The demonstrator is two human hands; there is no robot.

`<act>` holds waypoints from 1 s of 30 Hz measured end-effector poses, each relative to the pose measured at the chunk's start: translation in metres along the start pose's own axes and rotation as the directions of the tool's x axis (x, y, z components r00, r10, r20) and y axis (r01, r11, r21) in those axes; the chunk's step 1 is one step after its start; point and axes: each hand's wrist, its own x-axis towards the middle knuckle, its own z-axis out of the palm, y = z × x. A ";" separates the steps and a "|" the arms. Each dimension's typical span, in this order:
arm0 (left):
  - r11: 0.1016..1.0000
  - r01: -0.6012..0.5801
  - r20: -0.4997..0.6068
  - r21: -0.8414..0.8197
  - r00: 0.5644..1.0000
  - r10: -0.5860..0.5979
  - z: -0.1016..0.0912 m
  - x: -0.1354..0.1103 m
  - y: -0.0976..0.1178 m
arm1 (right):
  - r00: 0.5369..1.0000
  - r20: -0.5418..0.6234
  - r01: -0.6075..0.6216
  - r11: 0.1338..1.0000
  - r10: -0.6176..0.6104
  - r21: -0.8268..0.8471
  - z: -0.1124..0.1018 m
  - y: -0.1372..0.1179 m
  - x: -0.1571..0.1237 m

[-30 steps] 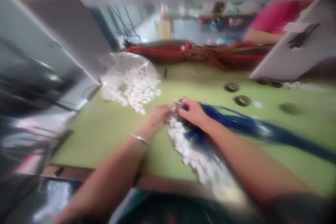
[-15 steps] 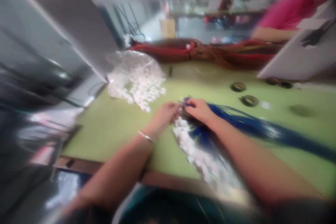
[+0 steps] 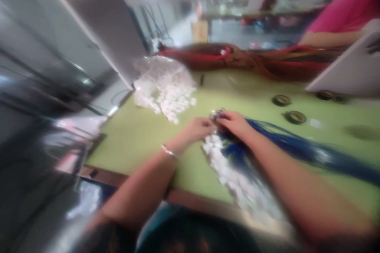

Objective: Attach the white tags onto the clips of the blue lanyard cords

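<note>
My left hand [image 3: 199, 129], with a bracelet at its wrist, is closed in a pinch near the middle of the table. What sits in its fingertips is too small and blurred to make out. Right beside it, my right hand [image 3: 236, 123] is closed on the end of a bundle of blue wires [image 3: 279, 138], which runs off to the right. Small whitish pieces show at the fingertips. Below the hands lies a long row of white plastic connectors [image 3: 221, 166], with more blue wire ends beside it, partly under my right forearm.
A clear plastic bag [image 3: 145, 75] spills small white connectors [image 3: 175, 102] on the green table [image 3: 127, 142]. Tape rolls [image 3: 295, 117] lie to the right. Red and brown wire bundles [image 3: 202, 56] stretch along the back. A person in a pink sleeve [image 3: 341, 14] is across the table.
The whole view has shifted, so the table and things appear farther right. My left fingers have drawn slightly down from the whitish pieces; my right hand stays at the blue wires.
</note>
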 end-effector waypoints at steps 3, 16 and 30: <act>0.974 -0.077 -0.225 0.211 0.966 0.125 -0.018 -0.012 0.012 | 0.996 -0.039 -0.073 0.994 0.077 0.086 0.003 0.000 0.001; 0.574 0.274 -0.431 0.772 0.889 0.155 -0.044 -0.005 -0.010 | 0.997 -0.075 0.016 0.985 -0.029 -0.174 0.010 -0.001 0.004; 0.872 -0.114 -0.203 -0.476 0.979 0.016 -0.008 0.016 -0.014 | 0.966 -0.216 0.099 0.977 -0.139 -0.187 0.017 -0.001 -0.005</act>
